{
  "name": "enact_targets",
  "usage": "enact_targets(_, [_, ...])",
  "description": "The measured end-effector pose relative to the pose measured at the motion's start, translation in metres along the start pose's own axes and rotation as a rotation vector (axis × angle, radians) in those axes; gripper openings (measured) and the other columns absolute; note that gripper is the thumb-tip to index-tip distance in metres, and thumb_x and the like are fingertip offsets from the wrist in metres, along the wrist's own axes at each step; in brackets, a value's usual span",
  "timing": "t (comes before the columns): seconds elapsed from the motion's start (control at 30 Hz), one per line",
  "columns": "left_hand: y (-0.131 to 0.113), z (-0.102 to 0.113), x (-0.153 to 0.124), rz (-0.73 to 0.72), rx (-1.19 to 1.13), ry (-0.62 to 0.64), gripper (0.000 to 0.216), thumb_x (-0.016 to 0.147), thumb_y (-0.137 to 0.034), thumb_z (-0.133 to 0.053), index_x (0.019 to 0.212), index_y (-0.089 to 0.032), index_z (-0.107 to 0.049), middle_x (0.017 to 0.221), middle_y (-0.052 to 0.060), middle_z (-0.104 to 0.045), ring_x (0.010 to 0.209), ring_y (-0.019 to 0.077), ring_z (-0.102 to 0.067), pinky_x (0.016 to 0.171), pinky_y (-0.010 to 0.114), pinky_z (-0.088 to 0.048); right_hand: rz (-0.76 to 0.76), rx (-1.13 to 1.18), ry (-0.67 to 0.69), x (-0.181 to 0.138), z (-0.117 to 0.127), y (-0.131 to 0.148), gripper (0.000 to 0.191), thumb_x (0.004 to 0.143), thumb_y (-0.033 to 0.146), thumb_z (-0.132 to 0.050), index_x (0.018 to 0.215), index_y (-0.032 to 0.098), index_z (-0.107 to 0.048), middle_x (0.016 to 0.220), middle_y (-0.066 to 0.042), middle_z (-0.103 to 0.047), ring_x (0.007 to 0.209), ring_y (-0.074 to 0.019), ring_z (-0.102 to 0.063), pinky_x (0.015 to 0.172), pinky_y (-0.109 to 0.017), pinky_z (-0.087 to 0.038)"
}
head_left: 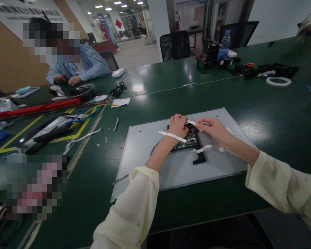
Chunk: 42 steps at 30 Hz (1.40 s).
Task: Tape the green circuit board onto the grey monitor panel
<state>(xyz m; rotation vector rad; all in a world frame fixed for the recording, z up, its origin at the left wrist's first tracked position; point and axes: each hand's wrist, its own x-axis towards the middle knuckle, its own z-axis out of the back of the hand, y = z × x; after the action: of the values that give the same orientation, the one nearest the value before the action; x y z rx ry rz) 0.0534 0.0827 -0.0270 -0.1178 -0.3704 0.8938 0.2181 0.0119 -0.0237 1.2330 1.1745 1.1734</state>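
A flat grey panel [155,166] lies on the table in front of me. On it sits a green circuit board [188,135] beside a black plastic bracket [200,159]. My right hand [214,131] pinches one end of a short white tape strip [191,122] above the board's far edge. At the strip's other end, my left hand [177,126] has its fingers curled over the board; its fingertips are partly hidden. A second white strip [173,136] crosses the back of my left wrist. Another strip [203,148] lies over the bracket.
Cables, scraps and a red strip [36,110] cover the left side. A person [90,64] in a blue jacket works across the table. Toward the back right are a water bottle [224,45], a white ring [278,81] and black bundles [271,70].
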Motion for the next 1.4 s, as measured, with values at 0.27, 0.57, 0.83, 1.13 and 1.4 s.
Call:
enact_targets(0.27, [0.010,0.020,0.015,0.209,-0.575,-0.055,0.049,0.072,-0.009,-0.050,0.119,-0.018,-0.045,0.104,0.006,-0.062,0.096,0.0176,-0.059,0.088,0.033,-0.046,-0.017,0.060,0.045,-0.003,0.002,0.002,0.028,0.069,0.042,-0.069,0.082,0.018,-0.063,0.074,-0.001,-0.063,0.067,-0.0113,-0.057,0.050,-0.020,-0.034])
enact_targets(0.57, [0.004,0.050,0.014,0.536,-1.107,0.099,0.026,0.084,-0.041,-0.054,0.088,-0.015,-0.059,0.084,0.007,-0.068,0.071,0.0131,-0.065,0.063,0.023,-0.050,0.042,0.018,0.082,-0.007,0.000,0.003,0.027,0.069,0.042,-0.070,0.083,0.018,-0.068,0.075,-0.002,-0.065,0.066,-0.0106,-0.055,0.053,-0.021,-0.038])
enact_targets(0.83, [0.011,0.047,0.012,0.487,-1.063,0.038,0.018,0.068,-0.011,-0.064,0.085,-0.015,-0.061,0.075,0.003,-0.068,0.068,0.0120,-0.066,0.057,0.018,-0.049,0.053,-0.047,-0.002,-0.007,0.005,-0.001,0.031,0.070,0.038,-0.068,0.093,0.017,-0.067,0.075,-0.003,-0.067,0.064,-0.0119,-0.058,0.048,-0.020,-0.041])
enact_targets(1.13, [0.011,0.027,0.015,0.269,-0.615,-0.121,0.024,0.066,-0.004,-0.058,0.087,-0.016,-0.059,0.075,0.001,-0.069,0.070,0.0133,-0.067,0.070,0.025,-0.054,0.070,-0.161,-0.011,-0.013,0.003,-0.003,0.019,0.074,0.028,-0.061,0.087,0.018,-0.070,0.081,-0.005,-0.069,0.070,-0.0158,-0.064,0.054,-0.025,-0.049])
enact_targets(1.4, [0.014,0.022,0.014,0.184,-0.460,-0.120,0.026,0.071,0.000,-0.047,0.087,-0.016,-0.061,0.079,0.002,-0.069,0.074,0.0124,-0.067,0.077,0.026,-0.053,0.130,-0.214,0.084,-0.013,0.006,-0.005,0.028,0.071,0.023,-0.065,0.097,0.017,-0.070,0.094,-0.006,-0.070,0.083,-0.0185,-0.065,0.074,-0.031,-0.053])
